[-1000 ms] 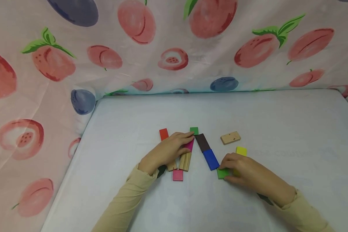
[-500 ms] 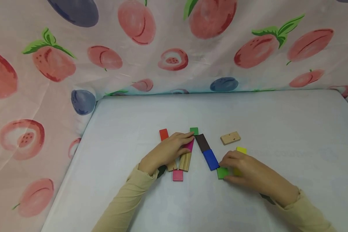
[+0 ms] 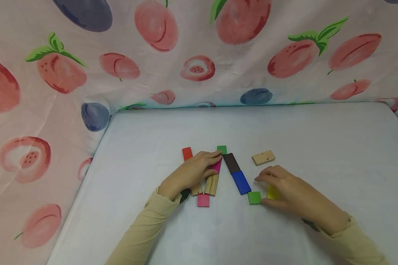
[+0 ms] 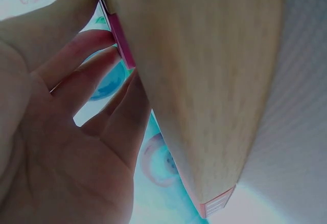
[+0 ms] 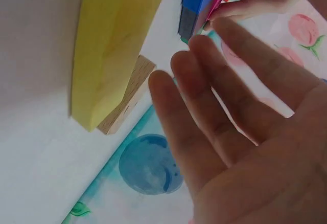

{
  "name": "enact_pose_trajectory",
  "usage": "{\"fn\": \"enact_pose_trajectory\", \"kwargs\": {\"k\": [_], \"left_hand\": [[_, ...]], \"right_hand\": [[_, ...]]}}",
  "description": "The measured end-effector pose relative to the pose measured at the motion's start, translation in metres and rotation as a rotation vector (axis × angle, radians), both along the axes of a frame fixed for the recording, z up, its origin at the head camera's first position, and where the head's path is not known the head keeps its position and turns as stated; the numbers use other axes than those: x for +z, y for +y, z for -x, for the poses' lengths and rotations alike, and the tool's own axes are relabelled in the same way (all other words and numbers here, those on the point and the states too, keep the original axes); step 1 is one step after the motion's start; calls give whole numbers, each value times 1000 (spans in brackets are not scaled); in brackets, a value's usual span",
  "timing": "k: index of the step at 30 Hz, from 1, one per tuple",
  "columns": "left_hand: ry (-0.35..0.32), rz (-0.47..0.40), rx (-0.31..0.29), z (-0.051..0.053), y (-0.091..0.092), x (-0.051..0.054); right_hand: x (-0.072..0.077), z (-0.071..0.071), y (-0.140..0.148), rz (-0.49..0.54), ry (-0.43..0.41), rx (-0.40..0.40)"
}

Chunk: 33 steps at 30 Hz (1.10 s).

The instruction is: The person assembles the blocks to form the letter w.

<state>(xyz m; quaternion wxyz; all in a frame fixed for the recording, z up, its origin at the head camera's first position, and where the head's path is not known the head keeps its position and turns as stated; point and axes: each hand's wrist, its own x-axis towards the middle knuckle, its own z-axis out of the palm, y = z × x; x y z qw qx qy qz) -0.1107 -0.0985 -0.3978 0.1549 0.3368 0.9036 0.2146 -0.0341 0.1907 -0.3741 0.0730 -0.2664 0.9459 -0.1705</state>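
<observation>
In the head view, my left hand (image 3: pixel 194 167) lies over flat wooden blocks, its fingers fairly straight. Its fingertips touch near the magenta block (image 3: pixel 216 166) and the small green block (image 3: pixel 222 149). Partly under the hand are a red block (image 3: pixel 187 153) and plain wood blocks (image 3: pixel 212 184), with a pink square block (image 3: pixel 203 200) below. A dark brown block (image 3: pixel 231 163) and a blue block (image 3: pixel 241 182) slant down to a light green square block (image 3: pixel 254 198). My right hand (image 3: pixel 286 189) holds nothing, fingers spread, beside that square. It partly hides a yellow block (image 3: pixel 272 192).
A loose plain wood block (image 3: pixel 263 157) lies behind my right hand. The blocks are on a white-covered table (image 3: pixel 172 129). A fruit-printed cloth (image 3: pixel 238 66) rises at the back and left.
My right hand has let go of the light green square block and drawn back to the right. The square stays at the blue block's lower end. My left hand has not moved.
</observation>
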Motion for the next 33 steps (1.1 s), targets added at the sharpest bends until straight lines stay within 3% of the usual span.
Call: {"fn": "enact_pose_trajectory", "kwargs": {"k": [18,33], "left_hand": [[3,-4,5,0,0,-3],[7,-5,-1,0,0,-2]], "right_hand": [[-8,5,14,-46,-72,-119],[-13,5,23,13,-34,-102]]}}
